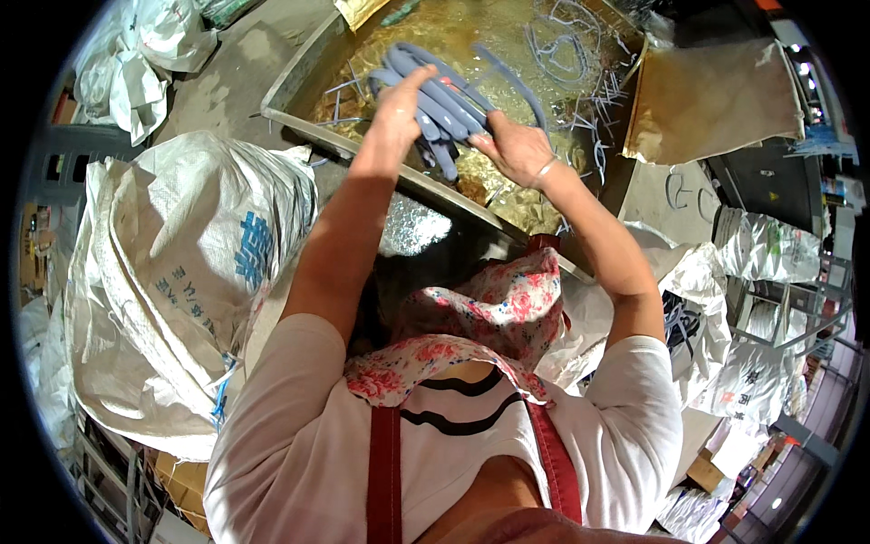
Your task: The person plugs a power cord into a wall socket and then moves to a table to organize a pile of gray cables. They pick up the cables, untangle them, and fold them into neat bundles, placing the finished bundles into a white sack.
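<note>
A thick bundle of looped grey-blue tubing [446,107], wet and shiny, is held up over a shallow metal tank [313,129] of yellowish water. My left hand [396,111] is closed round the left side of the loops, its fingers partly hidden. On the right side, my right hand [518,152] grips the same bundle with the thumb on top. One strand of tubing [517,82] bends away to the right over the water. Shorter ends hang below the bundle near the tank's front edge. A band circles my right wrist.
Thin grey strips [594,109] and a loose coil [557,50] lie in the tank's right part. A brownish board [716,102] leans at its right edge. A big white woven sack [172,290] stands at left; another open sack [698,317] with dark pieces stands at right.
</note>
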The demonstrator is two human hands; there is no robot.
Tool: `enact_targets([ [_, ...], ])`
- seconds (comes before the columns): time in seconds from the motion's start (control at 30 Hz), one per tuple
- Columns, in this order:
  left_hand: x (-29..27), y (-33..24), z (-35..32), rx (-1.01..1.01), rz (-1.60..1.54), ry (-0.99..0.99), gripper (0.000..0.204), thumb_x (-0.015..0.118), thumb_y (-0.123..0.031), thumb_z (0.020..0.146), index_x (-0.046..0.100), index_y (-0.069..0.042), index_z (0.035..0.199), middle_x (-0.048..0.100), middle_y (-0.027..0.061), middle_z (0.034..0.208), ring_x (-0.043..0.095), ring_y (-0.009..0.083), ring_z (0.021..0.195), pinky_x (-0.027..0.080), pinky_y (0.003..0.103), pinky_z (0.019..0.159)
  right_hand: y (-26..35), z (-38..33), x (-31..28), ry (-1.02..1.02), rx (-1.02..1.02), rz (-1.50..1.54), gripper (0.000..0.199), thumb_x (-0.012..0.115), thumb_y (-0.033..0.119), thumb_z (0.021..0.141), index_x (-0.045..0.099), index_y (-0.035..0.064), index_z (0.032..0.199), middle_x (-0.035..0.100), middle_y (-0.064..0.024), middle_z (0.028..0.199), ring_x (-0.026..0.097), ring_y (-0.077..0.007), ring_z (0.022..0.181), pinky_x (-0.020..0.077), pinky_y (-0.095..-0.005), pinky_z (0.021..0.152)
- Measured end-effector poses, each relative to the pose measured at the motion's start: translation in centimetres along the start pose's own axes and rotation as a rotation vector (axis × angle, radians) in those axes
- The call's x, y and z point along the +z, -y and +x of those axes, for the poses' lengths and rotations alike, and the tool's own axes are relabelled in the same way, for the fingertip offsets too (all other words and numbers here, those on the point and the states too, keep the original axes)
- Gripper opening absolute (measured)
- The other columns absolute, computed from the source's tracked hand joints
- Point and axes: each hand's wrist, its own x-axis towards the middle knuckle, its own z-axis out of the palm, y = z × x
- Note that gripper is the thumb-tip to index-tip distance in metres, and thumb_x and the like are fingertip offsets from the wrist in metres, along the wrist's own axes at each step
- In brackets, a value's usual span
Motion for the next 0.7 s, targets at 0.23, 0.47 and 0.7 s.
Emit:
enact_targets([
  [0.23,-2.4,-3.1,0.6,0.133,0.131,-0.046,0.026,0.060,-0.001,0.076,0.052,0.008,0.100,0.061,0.0167,0.094,0.062,0.0301,0.085,0.052,0.040,0.073,-9.0,-7.4,-0.9,0.146,0.229,-0.225,0.036,0.044,0.040,0.088,0.053,0.0045,0.087,0.061,-0.0177,0.072,0.059,-0.0360,0.069,0.0464,-0.0439,0.063],
  [0.47,-0.3,-0.7,-0.5,0.330,0.807,0.321,0.035,0.068,-0.004,0.068,0.059,0.004,0.101,0.061,0.0117,0.104,0.060,0.0175,0.084,0.049,0.029,0.074,-5.4,-0.4,-6.4,0.222,0.022,-0.260,0.034,0.056,0.037,0.082,0.062,0.0041,0.082,0.061,-0.0182,0.078,0.059,-0.0337,0.076,0.0479,-0.0408,0.069],
  [0.7,1.5,-1.2,-2.1,0.133,0.773,0.266,0.027,0.069,-0.011,0.072,0.058,0.003,0.092,0.062,0.0097,0.079,0.060,0.0173,0.064,0.049,0.028,0.064,-0.7,6.1,-9.2,-0.276,-0.340,-0.183,0.049,0.070,0.034,0.070,0.053,0.0094,0.109,0.058,-0.0132,0.101,0.057,-0.0277,0.089,0.0464,-0.0379,0.070],
])
